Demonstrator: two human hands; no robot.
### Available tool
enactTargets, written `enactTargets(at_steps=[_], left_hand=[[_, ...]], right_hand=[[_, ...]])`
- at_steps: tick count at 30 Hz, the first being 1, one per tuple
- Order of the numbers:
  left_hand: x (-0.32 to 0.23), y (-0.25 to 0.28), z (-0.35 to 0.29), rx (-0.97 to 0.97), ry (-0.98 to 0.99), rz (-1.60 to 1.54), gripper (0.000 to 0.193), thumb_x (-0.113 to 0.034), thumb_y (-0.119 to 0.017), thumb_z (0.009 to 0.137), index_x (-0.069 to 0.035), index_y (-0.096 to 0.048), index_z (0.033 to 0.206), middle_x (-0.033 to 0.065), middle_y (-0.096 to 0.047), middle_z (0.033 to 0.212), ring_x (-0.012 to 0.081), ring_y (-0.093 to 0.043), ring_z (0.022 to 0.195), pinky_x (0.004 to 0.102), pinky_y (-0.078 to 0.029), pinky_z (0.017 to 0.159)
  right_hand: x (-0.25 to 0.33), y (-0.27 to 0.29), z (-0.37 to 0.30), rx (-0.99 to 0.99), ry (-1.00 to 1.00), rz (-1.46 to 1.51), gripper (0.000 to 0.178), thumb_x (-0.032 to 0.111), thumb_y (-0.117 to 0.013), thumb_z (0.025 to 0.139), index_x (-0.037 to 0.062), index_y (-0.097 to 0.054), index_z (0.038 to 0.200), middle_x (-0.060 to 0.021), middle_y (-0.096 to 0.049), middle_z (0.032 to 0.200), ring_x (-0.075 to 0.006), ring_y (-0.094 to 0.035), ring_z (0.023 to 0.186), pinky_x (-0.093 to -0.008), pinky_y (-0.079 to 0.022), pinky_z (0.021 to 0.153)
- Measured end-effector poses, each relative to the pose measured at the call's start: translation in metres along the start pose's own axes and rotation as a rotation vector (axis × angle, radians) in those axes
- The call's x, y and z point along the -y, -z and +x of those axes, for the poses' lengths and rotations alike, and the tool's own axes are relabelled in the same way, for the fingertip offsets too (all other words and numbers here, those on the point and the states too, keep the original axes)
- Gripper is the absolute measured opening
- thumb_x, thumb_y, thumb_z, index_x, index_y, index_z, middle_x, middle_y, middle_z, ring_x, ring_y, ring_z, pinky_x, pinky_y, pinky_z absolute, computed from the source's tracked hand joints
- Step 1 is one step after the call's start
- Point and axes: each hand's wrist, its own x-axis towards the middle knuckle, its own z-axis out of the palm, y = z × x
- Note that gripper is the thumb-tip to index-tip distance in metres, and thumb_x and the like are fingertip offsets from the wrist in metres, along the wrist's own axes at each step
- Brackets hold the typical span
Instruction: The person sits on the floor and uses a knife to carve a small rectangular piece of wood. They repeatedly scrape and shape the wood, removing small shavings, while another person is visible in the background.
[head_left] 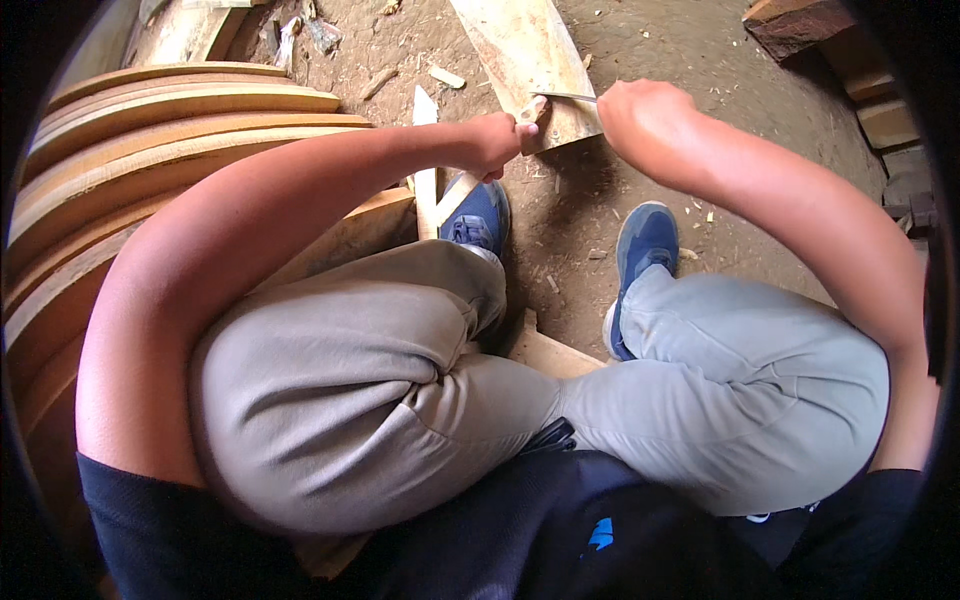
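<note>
My left hand [492,147] is closed round a narrow wooden stick [457,198]. One end of it slants down over my left shoe, and the other end pokes out past my thumb onto a wide pale board [530,50]. My right hand [645,115] is a fist at the board's right edge. From it a thin metal blade [565,96], like a knife's, points left, its tip at the stick's far end. The fist hides the handle. The board lies tilted, its near end raised off the ground and casting a shadow.
Curved wooden planks [200,125] are stacked along my left side. A pointed wood strip [426,150] stands near my left shoe [478,215]; my right shoe [645,240] is on the dirt floor [740,120], among scattered chips. Wooden blocks [885,120] line the right edge.
</note>
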Motion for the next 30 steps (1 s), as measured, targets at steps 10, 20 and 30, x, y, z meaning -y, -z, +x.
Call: enactTargets(at_steps=[10,20,30], left_hand=[[0.004,-0.004,0.001,-0.012,-0.025,-0.041,0.064,-0.043,-0.029,0.101,0.004,-0.053,0.065,0.0140,-0.058,0.052,0.0228,-0.061,0.049,0.0372,-0.050,0.049],[0.004,-0.007,0.004,0.010,0.044,-0.083,0.061,-0.045,-0.028,0.101,0.007,-0.052,0.080,0.0141,-0.059,0.055,0.0243,-0.062,0.050,0.0381,-0.049,0.050],[-0.001,-0.002,0.003,-0.009,0.062,0.023,0.059,-0.043,-0.029,0.101,0.005,-0.052,0.077,0.0135,-0.058,0.054,0.0228,-0.062,0.051,0.0383,-0.050,0.050]], right_hand=[[-0.002,0.002,-0.012,0.011,-0.021,0.033,0.032,0.008,-0.073,0.070,0.0013,-0.069,0.101,-0.0127,-0.069,0.101,-0.0244,-0.068,0.094,-0.0352,-0.056,0.075],[0.013,0.003,-0.008,0.091,-0.121,0.096,0.046,0.012,-0.081,0.066,0.0071,-0.067,0.109,-0.0067,-0.067,0.113,-0.0193,-0.064,0.104,-0.0319,-0.055,0.081],[0.006,0.002,-0.003,0.112,-0.110,0.078,0.046,0.014,-0.081,0.066,0.0078,-0.067,0.109,-0.0052,-0.067,0.113,-0.0178,-0.064,0.103,-0.0312,-0.054,0.081]])
